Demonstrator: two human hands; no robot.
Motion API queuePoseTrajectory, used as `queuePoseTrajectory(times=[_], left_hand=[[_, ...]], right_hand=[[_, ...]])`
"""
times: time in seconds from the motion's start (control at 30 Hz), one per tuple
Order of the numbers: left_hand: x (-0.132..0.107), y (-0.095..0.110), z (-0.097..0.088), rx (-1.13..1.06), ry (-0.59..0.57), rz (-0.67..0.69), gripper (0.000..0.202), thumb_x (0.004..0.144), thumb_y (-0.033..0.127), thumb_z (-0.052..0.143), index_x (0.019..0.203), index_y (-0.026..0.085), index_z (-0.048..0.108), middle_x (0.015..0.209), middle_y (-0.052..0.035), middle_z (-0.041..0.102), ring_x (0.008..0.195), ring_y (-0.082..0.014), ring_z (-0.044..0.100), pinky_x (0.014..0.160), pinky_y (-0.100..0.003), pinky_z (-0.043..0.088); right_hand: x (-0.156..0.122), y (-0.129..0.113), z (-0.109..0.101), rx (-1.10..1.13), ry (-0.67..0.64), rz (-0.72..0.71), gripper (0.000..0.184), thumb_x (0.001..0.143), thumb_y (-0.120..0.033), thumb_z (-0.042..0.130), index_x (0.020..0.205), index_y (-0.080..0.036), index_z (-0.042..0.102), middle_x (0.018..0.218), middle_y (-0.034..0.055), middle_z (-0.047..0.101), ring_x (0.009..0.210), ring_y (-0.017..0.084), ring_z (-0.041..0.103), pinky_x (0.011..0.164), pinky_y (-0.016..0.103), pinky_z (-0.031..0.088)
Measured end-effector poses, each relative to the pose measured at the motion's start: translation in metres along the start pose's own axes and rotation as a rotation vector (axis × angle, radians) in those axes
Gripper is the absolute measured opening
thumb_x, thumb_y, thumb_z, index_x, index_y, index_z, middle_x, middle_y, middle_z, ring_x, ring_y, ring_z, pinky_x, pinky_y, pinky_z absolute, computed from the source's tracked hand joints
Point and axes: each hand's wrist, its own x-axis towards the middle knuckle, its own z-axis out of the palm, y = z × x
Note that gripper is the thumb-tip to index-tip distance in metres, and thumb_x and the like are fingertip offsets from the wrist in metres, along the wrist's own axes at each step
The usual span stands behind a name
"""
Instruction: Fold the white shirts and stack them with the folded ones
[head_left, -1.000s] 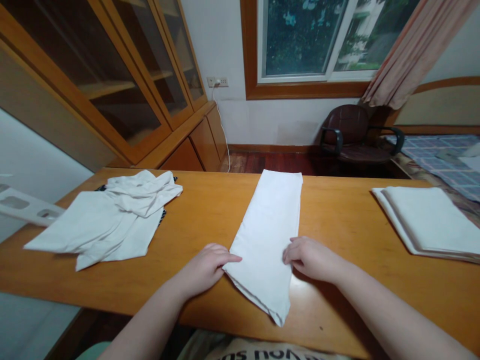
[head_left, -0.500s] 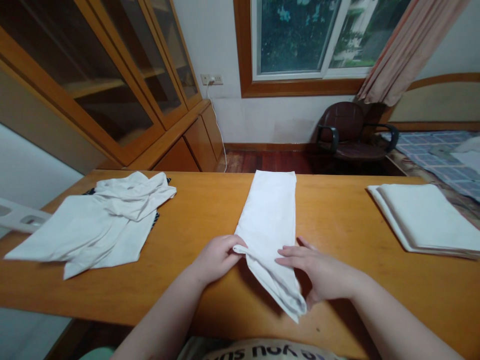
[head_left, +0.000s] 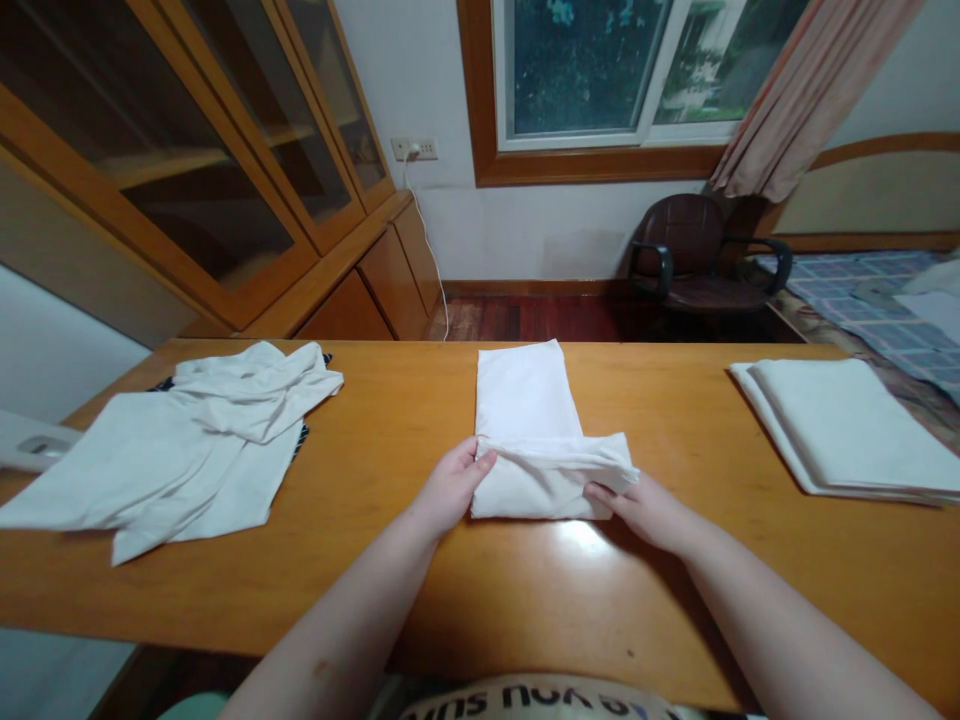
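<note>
my left hand (head_left: 450,490) pinches the left end of the cloth (head_left: 525,395), thumb on top. my right hand (head_left: 646,512) curls closed around its right corner. the cloth's far end meets the table (head_left: 405,400) edge. bare wood lies either side of the cloth, before the pile (head_left: 202,440) and the stack (head_left: 847,430). half a second ago the cloth's near end hung loose; now it lies doubled over.
</note>
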Motion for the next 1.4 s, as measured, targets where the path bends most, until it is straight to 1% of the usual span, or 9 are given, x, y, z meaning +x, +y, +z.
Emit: queuePoseTrajectory(times=[0.13,0.27,0.33,0.53,0.73,1.03,1.17,1.27,1.4], left_hand=[[0.006,-0.018,-0.012,-0.076,-0.148,0.054,0.068,0.072,0.066,0.059,0.116,0.014,0.057,0.115,-0.0128,0.063,0.106,-0.0284,0.058,0.092,-0.039,0.043],[0.004,-0.021,-0.016,0.17,-0.424,0.099,0.089,0.061,0.066,0.069,0.129,0.014,0.05,0.133,-0.0144,0.052,0.122,-0.0328,0.047,0.104,-0.044,0.034],[0.002,-0.018,-0.012,0.35,-0.473,0.113,0.09,0.057,0.058,0.076,0.132,0.015,0.049,0.137,-0.0136,0.049,0.126,-0.0324,0.044,0.108,-0.044,0.029],[-0.001,-0.018,0.002,0.523,-0.285,0.04,0.051,0.077,0.043,0.064,0.12,0.017,0.06,0.126,-0.0087,0.06,0.115,-0.0255,0.055,0.105,-0.04,0.037],[0.002,-0.026,0.005,0.457,-0.135,0.079,0.047,0.084,0.047,0.053,0.117,0.014,0.062,0.121,-0.0092,0.063,0.112,-0.0261,0.058,0.101,-0.04,0.041],[0.014,-0.04,0.004,0.348,0.168,-0.002,0.029,0.083,0.03,0.054,0.108,0.016,0.055,0.106,-0.0101,0.068,0.093,-0.0226,0.065,0.079,-0.033,0.051],[0.015,-0.038,0.002,0.561,0.238,-0.093,0.018,0.082,0.028,0.055,0.097,0.018,0.057,0.095,-0.0089,0.07,0.086,-0.0216,0.066,0.071,-0.03,0.05],[0.011,-0.037,0.001,0.685,0.285,-0.066,0.023,0.08,0.025,0.058,0.101,0.017,0.056,0.091,-0.0084,0.069,0.081,-0.0209,0.065,0.069,-0.029,0.048],[0.008,-0.034,-0.002,0.613,0.276,0.007,0.062,0.076,0.021,0.061,0.133,0.015,0.036,0.084,-0.0038,0.066,0.067,-0.0155,0.061,0.065,-0.026,0.046]], right_hand=[[0.007,0.014,0.009,-0.031,0.094,0.136,0.04,0.09,-0.049,0.038,0.08,-0.017,0.061,0.078,0.0047,0.067,0.073,0.022,0.061,0.066,0.032,0.048],[0.011,0.015,0.015,0.038,0.273,0.171,0.038,0.088,-0.048,0.038,0.077,-0.017,0.058,0.075,0.0036,0.065,0.071,0.02,0.058,0.061,0.027,0.043],[0.012,0.016,0.016,0.07,0.343,0.203,0.038,0.086,-0.049,0.039,0.076,-0.017,0.057,0.072,0.0031,0.064,0.069,0.02,0.057,0.058,0.026,0.041],[0.008,0.019,0.014,-0.009,0.455,0.174,0.036,0.084,-0.049,0.041,0.068,-0.019,0.054,0.066,0.0035,0.061,0.064,0.02,0.054,0.056,0.027,0.039],[0.017,0.016,0.016,0.005,0.509,0.189,0.036,0.085,-0.048,0.036,0.076,-0.019,0.055,0.072,0.0057,0.064,0.07,0.022,0.057,0.061,0.03,0.042],[0.037,0.017,0.012,-0.074,0.318,0.338,0.031,0.083,-0.044,0.044,0.086,-0.017,0.059,0.078,0.0072,0.066,0.073,0.021,0.06,0.061,0.027,0.041],[0.037,0.017,0.013,-0.083,0.325,0.34,0.029,0.083,-0.044,0.045,0.081,-0.018,0.058,0.075,0.006,0.065,0.069,0.019,0.059,0.059,0.027,0.04],[0.036,0.018,0.015,-0.066,0.362,0.359,0.027,0.082,-0.044,0.046,0.081,-0.019,0.055,0.072,0.0049,0.064,0.066,0.018,0.058,0.058,0.026,0.039],[0.034,0.018,0.016,0.023,0.36,0.335,0.027,0.082,-0.045,0.046,0.09,-0.02,0.054,0.072,0.0025,0.064,0.064,0.017,0.057,0.056,0.026,0.038]])
